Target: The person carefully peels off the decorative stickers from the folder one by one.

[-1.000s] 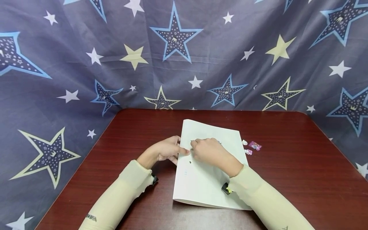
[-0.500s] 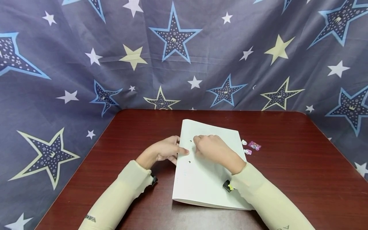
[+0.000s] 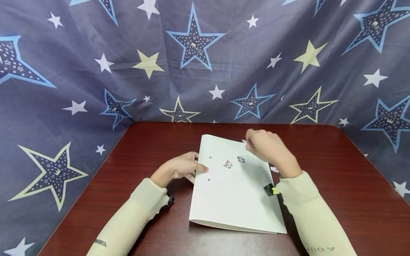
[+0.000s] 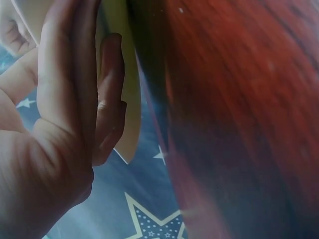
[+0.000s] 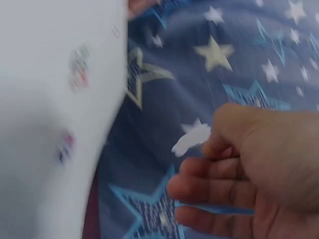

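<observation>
A white folder (image 3: pixel 230 199) with two small holes near its left edge lies at a slant on the table. My left hand (image 3: pixel 184 166) grips that left edge, thumb on top and fingers underneath. The left wrist view shows the fingers (image 4: pixel 108 94) along the folder's underside. Two small colourful stickers, a pink one (image 3: pixel 227 164) and a purple one (image 3: pixel 241 159), are on the cover's upper half. Over the top right corner, my right hand (image 3: pixel 267 147) pinches a small white scrap (image 5: pixel 192 139) with a wavy outline between thumb and index finger; its other fingers are loosely curled.
Another small pink sticker (image 3: pixel 274 169) lies on the dark red table (image 3: pixel 336 177) by the folder's right edge, partly hidden by the right wrist. A star-patterned cloth (image 3: pixel 205 81) hangs behind the table.
My right hand has lifted off the cover and moved right and away with the white scrap, uncovering both stickers. The folder has shifted slightly left. My left hand keeps its hold.
</observation>
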A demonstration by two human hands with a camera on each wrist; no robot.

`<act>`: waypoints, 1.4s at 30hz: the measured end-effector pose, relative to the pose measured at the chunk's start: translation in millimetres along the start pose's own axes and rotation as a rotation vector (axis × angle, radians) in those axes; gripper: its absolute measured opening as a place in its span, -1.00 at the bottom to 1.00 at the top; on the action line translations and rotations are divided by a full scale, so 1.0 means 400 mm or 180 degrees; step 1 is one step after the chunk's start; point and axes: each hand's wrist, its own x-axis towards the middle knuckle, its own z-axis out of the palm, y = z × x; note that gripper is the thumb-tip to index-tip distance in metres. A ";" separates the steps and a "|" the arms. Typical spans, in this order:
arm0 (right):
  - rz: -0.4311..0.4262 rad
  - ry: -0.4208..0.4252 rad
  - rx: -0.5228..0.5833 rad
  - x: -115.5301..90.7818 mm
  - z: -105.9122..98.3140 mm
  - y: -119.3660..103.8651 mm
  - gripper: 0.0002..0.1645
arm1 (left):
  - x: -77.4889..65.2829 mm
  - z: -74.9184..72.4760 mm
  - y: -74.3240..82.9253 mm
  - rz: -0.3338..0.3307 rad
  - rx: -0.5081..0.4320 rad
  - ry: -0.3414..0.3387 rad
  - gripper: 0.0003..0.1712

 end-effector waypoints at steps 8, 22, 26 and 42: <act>0.0774 -0.0517 0.0233 -0.053 -0.042 0.182 -0.80 | 0.000 -0.004 -0.004 0.0010 0.0003 0.0039 -0.58; 0.2147 -0.1416 0.0264 -0.157 -0.045 0.344 -0.64 | 0.000 0.000 0.002 0.0002 -0.0022 0.0049 -0.57; 0.2216 -0.1476 0.0278 -0.153 -0.026 0.346 -0.69 | 0.000 0.002 0.006 0.0018 -0.0027 0.0011 -0.57; 0.2037 -0.1795 0.0415 -0.124 0.048 0.329 -0.68 | 0.002 0.006 0.009 0.0001 -0.0028 -0.0035 -0.57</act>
